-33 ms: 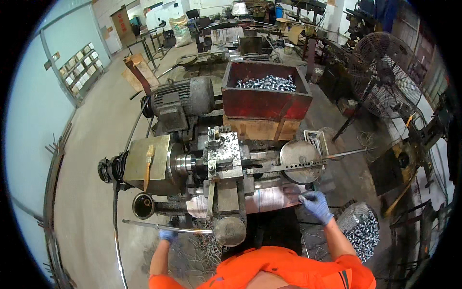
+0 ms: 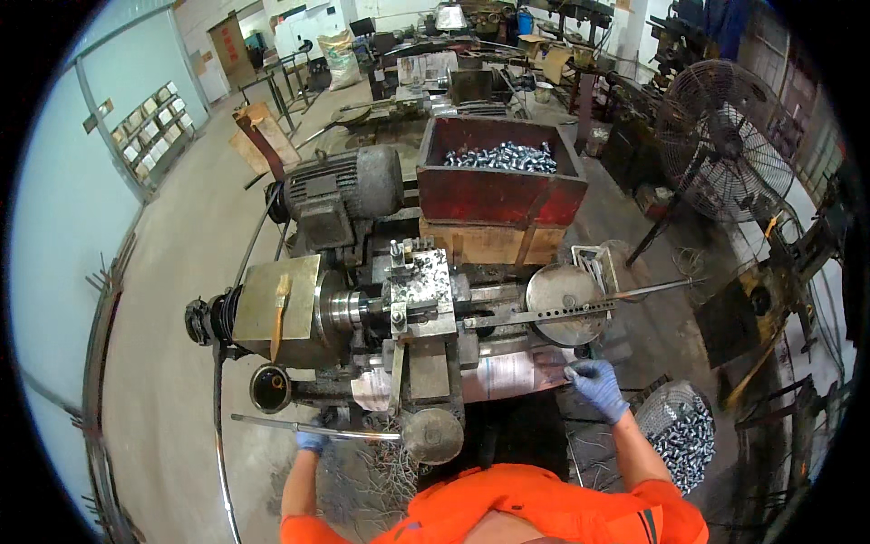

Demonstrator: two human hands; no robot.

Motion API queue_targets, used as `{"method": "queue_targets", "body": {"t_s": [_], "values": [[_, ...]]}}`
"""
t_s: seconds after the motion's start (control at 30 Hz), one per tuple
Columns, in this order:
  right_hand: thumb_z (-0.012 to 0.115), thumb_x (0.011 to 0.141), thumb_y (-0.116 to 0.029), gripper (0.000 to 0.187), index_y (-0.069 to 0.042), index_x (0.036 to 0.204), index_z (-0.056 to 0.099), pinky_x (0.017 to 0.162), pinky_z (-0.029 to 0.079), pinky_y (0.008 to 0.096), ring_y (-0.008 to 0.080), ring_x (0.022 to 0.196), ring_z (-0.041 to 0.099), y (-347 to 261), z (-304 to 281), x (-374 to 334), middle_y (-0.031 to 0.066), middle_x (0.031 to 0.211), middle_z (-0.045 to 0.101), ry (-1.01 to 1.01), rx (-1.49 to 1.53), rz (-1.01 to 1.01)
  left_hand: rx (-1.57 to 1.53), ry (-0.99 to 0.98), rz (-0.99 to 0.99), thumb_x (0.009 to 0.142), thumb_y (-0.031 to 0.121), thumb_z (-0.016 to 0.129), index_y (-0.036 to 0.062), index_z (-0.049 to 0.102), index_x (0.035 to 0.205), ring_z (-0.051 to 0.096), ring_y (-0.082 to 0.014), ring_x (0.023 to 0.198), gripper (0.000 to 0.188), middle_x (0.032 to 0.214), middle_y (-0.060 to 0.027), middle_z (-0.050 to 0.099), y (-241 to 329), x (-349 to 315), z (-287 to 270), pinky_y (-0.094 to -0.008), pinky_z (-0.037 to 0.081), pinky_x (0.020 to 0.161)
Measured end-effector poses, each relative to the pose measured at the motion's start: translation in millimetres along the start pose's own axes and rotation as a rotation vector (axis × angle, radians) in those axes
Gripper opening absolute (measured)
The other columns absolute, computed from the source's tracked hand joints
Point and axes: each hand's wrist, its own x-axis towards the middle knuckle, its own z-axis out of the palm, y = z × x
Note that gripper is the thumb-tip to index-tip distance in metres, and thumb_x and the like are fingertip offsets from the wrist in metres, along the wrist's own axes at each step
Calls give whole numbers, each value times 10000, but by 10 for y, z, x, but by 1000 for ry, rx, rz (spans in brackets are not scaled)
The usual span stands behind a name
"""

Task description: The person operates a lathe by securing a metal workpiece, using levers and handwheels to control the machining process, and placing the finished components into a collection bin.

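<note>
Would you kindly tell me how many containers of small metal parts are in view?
2: the red box beyond the machine and the mesh basket near the right hand; others may be hidden.

Left side brighter, right dimmer | edges fisheye-bent | corners black

Two gloved hands (image 2: 596,388) are seen. One finned motor (image 2: 376,181), one red box (image 2: 494,198), one brush (image 2: 279,317), one fan (image 2: 725,136) and one wire basket (image 2: 664,405) are counted, with two round discs (image 2: 566,288); the small metal parts (image 2: 503,158) are too many to be counted.
</note>
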Motion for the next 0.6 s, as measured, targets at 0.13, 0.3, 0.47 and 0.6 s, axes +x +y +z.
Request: {"method": "queue_targets", "body": {"t_s": [0.13,0.3,0.47,0.6], "values": [[691,784,-162,177,13,797,671,617,479,268,84,639,575,53,-429,51,85,703,675,158,-35,-39,338,-166,92,748,395,551,102,639,926,615,-369,856,353,907,-184,649,664,528,-180,-460,477,723],[685,772,-349,394,-19,985,653,757,490,306,183,828,630,-129,-1063,500,129,906,671,290,-294,39,50,-81,-32,763,415,547,95,654,968,598,-337,952,394,986,-178,644,256,154,-256,-423,465,836],[620,754,-450,668,-104,1298,446,1050,261,469,316,1288,338,530,-1935,939,126,1395,378,248,-1195,157,-24,14,-189,835,422,525,21,636,1032,600,-344,946,460,992,-180,648,407,-37,-555,-433,458,792],[646,728,-442,691,-113,1301,444,1070,207,508,293,1325,288,918,-2118,1169,109,1417,346,121,-1229,241,-432,34,-340,858,331,563,23,538,1153,598,-270,860,427,1030,-157,593,202,-439,-1076,-360,507,691]]}}
